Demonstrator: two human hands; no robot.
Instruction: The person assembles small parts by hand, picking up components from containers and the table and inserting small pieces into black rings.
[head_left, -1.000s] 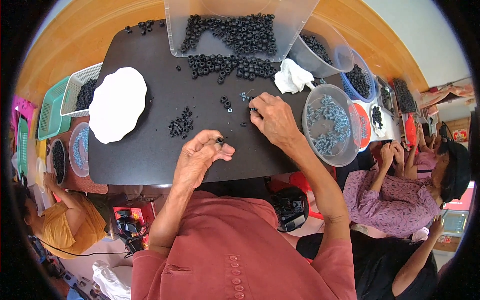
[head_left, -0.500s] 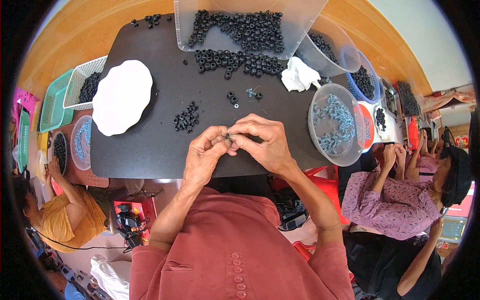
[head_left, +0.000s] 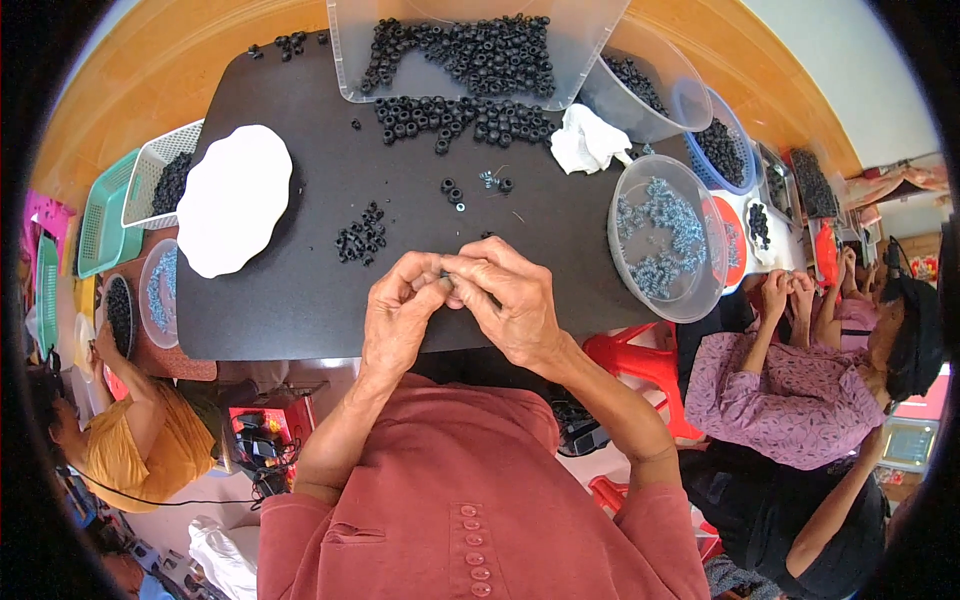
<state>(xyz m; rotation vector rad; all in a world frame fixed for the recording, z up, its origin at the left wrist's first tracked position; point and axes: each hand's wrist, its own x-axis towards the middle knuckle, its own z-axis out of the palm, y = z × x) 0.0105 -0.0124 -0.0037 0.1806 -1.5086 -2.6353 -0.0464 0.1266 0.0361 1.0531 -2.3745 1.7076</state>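
Observation:
My left hand (head_left: 402, 312) and my right hand (head_left: 512, 302) meet over the table's near part, fingertips pinched together. Between them shows a sliver of a small dark piece; the fingers hide most of it, so its kind is unclear. Just beyond my fingers lies one small black part (head_left: 487, 235). To the left of it is a pile of small black parts (head_left: 361, 234). Farther out sit a few black rings (head_left: 453, 190) and a small cluster of blue coiled springs (head_left: 489, 180). At the right, a clear round tub (head_left: 622, 250) holds many blue springs (head_left: 660, 235).
A white scalloped plate (head_left: 235, 200) is at the left. A clear bin (head_left: 345, 60) with black rings stands at the back, more rings spilled before it. A crumpled white cloth (head_left: 588, 142) lies near a deeper tub (head_left: 685, 90). Other people sit on both sides; a red stool (head_left: 640, 365) is at right.
My view has shifted slightly, so the table's things sit a little further left. My hands stay pinched together; the right hand's fingers now close further over the small piece.

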